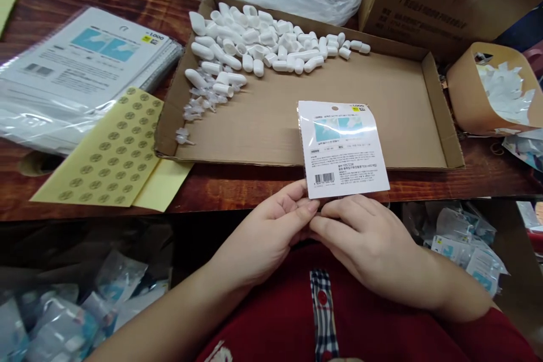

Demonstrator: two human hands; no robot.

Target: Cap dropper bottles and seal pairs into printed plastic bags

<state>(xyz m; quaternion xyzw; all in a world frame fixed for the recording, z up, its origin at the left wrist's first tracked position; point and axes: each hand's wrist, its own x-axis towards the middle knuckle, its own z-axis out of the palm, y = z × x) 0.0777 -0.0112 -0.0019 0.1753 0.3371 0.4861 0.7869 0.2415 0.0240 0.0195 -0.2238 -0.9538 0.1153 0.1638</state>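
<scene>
Cardboard tray (436, 119) holds white caps (263, 39); left hand (267, 226) and right hand (365, 237) pinch a printed pouch (343, 150).

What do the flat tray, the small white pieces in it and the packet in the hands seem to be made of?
Tray: plain brown cardboard, matte, with folded edges.
White pieces: probably moulded plastic, smooth with a slight sheen.
Packet: likely a printed card inside glossy clear film; its edges shine.

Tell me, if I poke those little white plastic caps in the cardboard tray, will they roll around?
Probably yes. The white caps look rounded and smooth, lying on their sides, so a poke would likely roll or scatter them. They seem small and hollow, so likely very light. The cardboard tray has only low walls, so some might hop out.
</scene>
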